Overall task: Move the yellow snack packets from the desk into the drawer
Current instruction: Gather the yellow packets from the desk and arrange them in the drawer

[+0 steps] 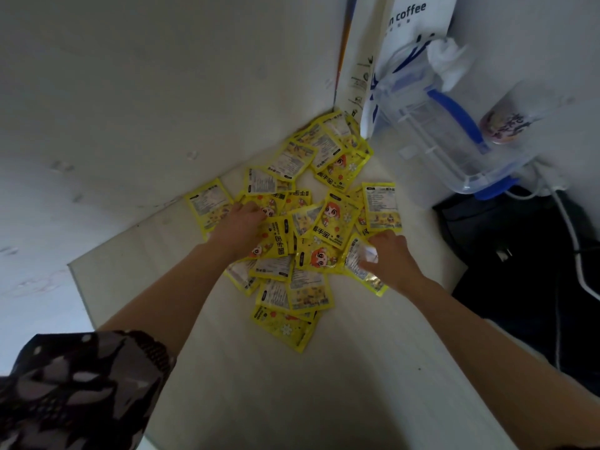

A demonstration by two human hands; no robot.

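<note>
Here the yellow packets (302, 228) lie in a loose, overlapping heap on the pale worktop (292, 384), spreading from the back corner by the wall toward the person. The left hand (242, 222) rests on the left part of the heap, its fingers bent down onto a packet; whether they pinch it or only press cannot be told. The right hand (388, 254) is at the right edge, its fingers closed around a crinkled packet (357, 261). No drawer is in view.

The step in hand looks like gathering a first batch. To do it well, each hand should sweep inward and bunch several packets into a stack instead of lifting one at a time, since the glossy wrappers probably slide over each other. Squeezing a stack from both flat faces should hold it better than pinching edges. The packets tucked in the corner sit just beside a white paper bag (409, 24) and a clear plastic box (454, 134), so reaching there wants care.
</note>
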